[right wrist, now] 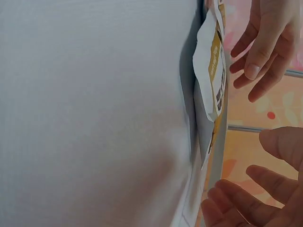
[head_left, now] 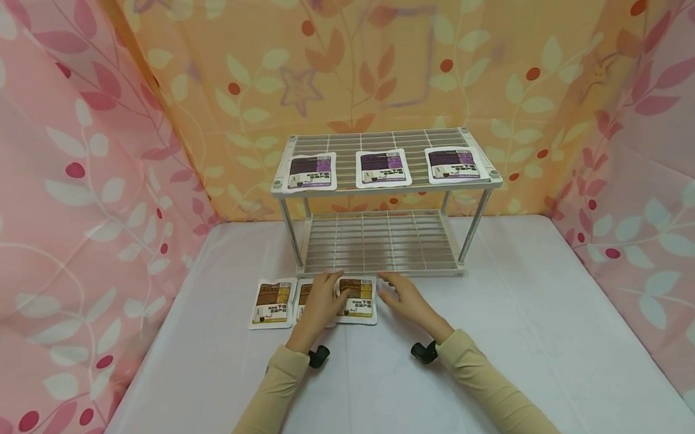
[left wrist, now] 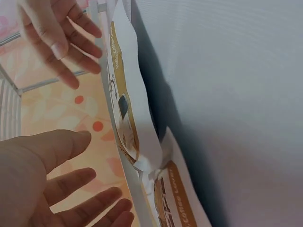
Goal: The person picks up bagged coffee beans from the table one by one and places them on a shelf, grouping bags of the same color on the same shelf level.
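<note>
Three flat white coffee pouches with brown-and-yellow labels lie in a row on the table in the head view. My left hand [head_left: 323, 302] is over the middle pouch [head_left: 304, 292], hiding much of it, and its fingers reach the left side of the right-hand pouch [head_left: 362, 303]. The left pouch [head_left: 272, 306] lies farther out. Just past the right-hand pouch's other side is my right hand [head_left: 410, 302], fingers loosely bent with nothing in them. In the left wrist view, spread fingers and thumb of the left hand [left wrist: 61, 184] show beside the pouches, gripping nothing.
A two-tier wire rack [head_left: 383, 241] stands behind the pouches. Along its top shelf's front lie three purple-labelled pouches, at left [head_left: 311, 172], centre [head_left: 383, 168] and right [head_left: 453, 164]. A white cloth [head_left: 377, 395] covers the table, and floral curtains [head_left: 376, 63] surround it.
</note>
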A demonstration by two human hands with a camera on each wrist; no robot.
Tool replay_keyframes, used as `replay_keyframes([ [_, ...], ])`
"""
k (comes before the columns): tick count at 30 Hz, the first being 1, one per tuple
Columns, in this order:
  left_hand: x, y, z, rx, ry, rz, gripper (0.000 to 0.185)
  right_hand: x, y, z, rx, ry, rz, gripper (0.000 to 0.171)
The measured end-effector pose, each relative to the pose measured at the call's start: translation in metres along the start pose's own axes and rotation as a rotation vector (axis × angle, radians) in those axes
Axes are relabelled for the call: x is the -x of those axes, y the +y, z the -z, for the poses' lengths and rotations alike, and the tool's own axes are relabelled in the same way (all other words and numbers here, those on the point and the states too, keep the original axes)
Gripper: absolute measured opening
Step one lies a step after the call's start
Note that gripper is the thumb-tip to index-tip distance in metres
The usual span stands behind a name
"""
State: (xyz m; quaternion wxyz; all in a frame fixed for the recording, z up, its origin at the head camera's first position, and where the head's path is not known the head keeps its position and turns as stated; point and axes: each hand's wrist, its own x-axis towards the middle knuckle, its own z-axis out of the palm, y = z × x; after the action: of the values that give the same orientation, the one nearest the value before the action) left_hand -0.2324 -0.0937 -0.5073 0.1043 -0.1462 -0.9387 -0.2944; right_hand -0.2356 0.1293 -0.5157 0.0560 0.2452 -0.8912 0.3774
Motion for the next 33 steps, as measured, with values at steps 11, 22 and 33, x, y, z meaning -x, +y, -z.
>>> replay_keyframes([
  [11,0.009,-0.001,0.003,-0.009,-0.063,0.075,0.046,0.002,-0.002,-0.008,-0.049,-0.074,-0.018,0.045],
  [22,0.01,-0.001,0.001,0.004,-0.119,0.077,0.036,0.003,-0.005,-0.012,-0.093,-0.127,-0.017,0.048],
  [33,0.011,0.003,0.003,0.06,-0.179,0.102,0.035,0.009,-0.008,-0.013,-0.106,-0.098,-0.06,0.044],
])
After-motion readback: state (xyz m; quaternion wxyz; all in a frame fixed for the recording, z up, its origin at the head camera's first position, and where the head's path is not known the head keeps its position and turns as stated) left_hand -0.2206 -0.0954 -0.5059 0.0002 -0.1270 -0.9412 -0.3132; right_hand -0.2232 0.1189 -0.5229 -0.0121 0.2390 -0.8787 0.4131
